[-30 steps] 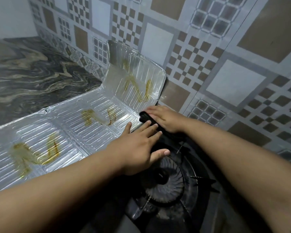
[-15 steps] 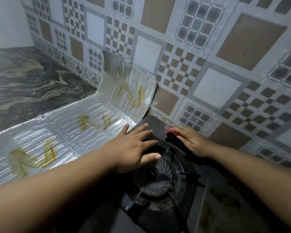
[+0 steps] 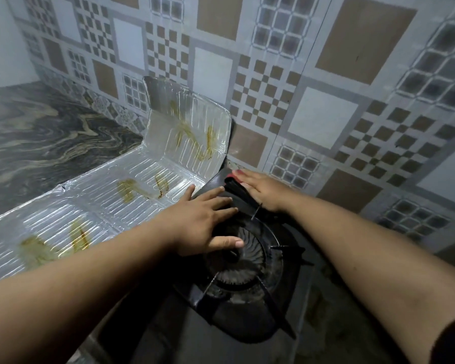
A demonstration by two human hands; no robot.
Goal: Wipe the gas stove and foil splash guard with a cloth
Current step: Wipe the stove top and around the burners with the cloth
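Wiping the gas stove's [image 3: 247, 306] back corner.
Right hand [image 3: 260, 190] presses the dark cloth [image 3: 234, 187] flat-fingered by the wall; left hand [image 3: 208, 222], open, steadies the burner edge. The stained foil splash guard [image 3: 132, 190] likely comes next.

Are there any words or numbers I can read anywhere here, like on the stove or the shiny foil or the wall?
None: no words, numbers, brands or signs can be read.
gas stove: dark, no label visible.
foil splash guard: only ribs and yellow-brown grease streaks.
wall tiles: only squares and checks.
cloth under the right hand: dark with a red edge, no print visible.
left hand: flat on the stove, covers no visible label.
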